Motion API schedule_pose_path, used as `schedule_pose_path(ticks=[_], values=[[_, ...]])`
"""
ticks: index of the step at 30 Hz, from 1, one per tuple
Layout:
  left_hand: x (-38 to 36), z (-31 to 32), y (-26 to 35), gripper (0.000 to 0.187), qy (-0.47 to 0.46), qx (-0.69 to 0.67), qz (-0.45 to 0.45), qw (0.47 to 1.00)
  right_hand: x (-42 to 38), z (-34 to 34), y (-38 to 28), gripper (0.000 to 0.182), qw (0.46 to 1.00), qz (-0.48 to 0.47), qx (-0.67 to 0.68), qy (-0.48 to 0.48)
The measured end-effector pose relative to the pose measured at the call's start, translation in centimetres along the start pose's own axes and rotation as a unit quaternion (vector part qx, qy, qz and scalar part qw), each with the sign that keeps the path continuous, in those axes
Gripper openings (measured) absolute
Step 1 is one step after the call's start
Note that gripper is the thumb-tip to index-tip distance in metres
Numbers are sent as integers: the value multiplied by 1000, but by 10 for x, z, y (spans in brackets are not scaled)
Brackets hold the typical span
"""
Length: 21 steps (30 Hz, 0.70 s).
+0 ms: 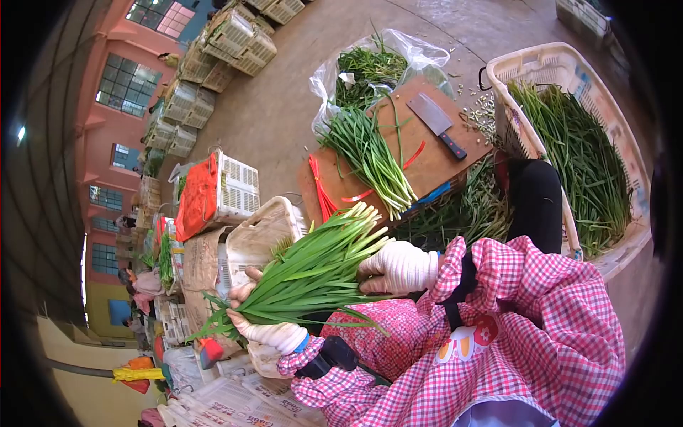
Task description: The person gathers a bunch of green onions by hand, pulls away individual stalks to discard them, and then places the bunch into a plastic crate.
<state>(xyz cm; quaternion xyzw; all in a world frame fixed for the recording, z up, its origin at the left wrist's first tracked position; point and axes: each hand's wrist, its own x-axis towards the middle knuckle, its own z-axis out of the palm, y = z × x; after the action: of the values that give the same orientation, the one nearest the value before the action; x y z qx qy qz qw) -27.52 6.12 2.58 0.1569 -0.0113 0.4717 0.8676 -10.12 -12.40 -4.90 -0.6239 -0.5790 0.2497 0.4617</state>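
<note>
A bunch of garlic chives (pixel 306 267) lies slantwise across my two hands, pale stem ends toward the upper right and flat green leaves toward the lower left. My left hand (pixel 260 320) is closed around the leafy end, its thumb and fingers showing on both sides. At the stem side my right hand (pixel 395 269), in a white wrap, grips the bunch; some of its fingers are hidden. Just beyond, a second pile of chives (pixel 366 153) rests on a brown cutting board (pixel 388 117), beside a cleaver (pixel 435 122) and red ties (pixel 321 188).
A large crate (pixel 526 67) of long chives stands at the right. Behind the board sits a clear plastic bag (pixel 416 46) of green scraps. An open pale basket (pixel 267 224) and a white crate (pixel 242 186) with red cloth are at the left. Trimmings litter the floor.
</note>
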Motion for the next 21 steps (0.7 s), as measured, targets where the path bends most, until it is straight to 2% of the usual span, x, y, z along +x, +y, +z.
schedule_pose_path(ticks=[1, 2, 3, 4, 6, 7, 8, 10, 12, 13, 14, 15, 16, 17, 19, 21], values=[[1, -3, 2, 11, 22, -7, 9, 1000, -1, 1, 0, 26, 1000, -1, 0, 1], [1, -5, 5, 11, 22, -6, 9, 1000, -4, 1, 0, 23, 991, 44, 121, -24], [2, -7, 7, 11, 34, 17, 42, 998, -6, -2, -2, 19, 965, 90, 240, -48], [3, -11, 9, 11, 46, 40, 74, 995, -11, -15, -10, 16, 903, 163, 379, -121], [6, -23, 25, 10, 63, 69, 88, 992, -24, -22, 6, 18, 886, 117, 397, -211], [7, -26, 31, 10, 78, 98, 108, 986, -33, -32, 7, 19, 877, 132, 396, -236], [7, -29, 35, 10, 78, 98, 108, 986, -42, -39, 12, 19, 882, 120, 386, -244], [6, -33, 43, 10, 113, 60, 117, 985, -62, -52, 23, 19, 874, 156, 380, -257], [5, -42, 52, 10, 91, 46, 103, 989, -80, -58, 49, 17, 910, 165, 253, -283], [3, -41, 53, 12, 61, -2, 70, 996, -91, -64, 49, 21, 956, 132, 107, -238], [2, -41, 54, 14, 31, -50, 37, 998, -96, -65, 57, 28, 939, 158, -99, -289], [1, -43, 59, 14, 31, -50, 36, 998, -97, -68, 53, 32, 912, 199, -192, -302], [2, -43, 66, 16, 47, -162, -8, 986, -99, -70, 49, 35, 875, 240, -283, -310], [3, -45, 68, 17, 61, -272, -51, 959, -100, -69, 49, 38, 925, 216, -221, -222], [-5, -21, 46, 18, 66, -287, -76, 953, -92, -58, 50, 48, 988, 139, -60, -39], [-7, -15, 39, 19, 67, -301, -101, 946, -71, -44, 47, 51, 992, 113, 34, 39]])
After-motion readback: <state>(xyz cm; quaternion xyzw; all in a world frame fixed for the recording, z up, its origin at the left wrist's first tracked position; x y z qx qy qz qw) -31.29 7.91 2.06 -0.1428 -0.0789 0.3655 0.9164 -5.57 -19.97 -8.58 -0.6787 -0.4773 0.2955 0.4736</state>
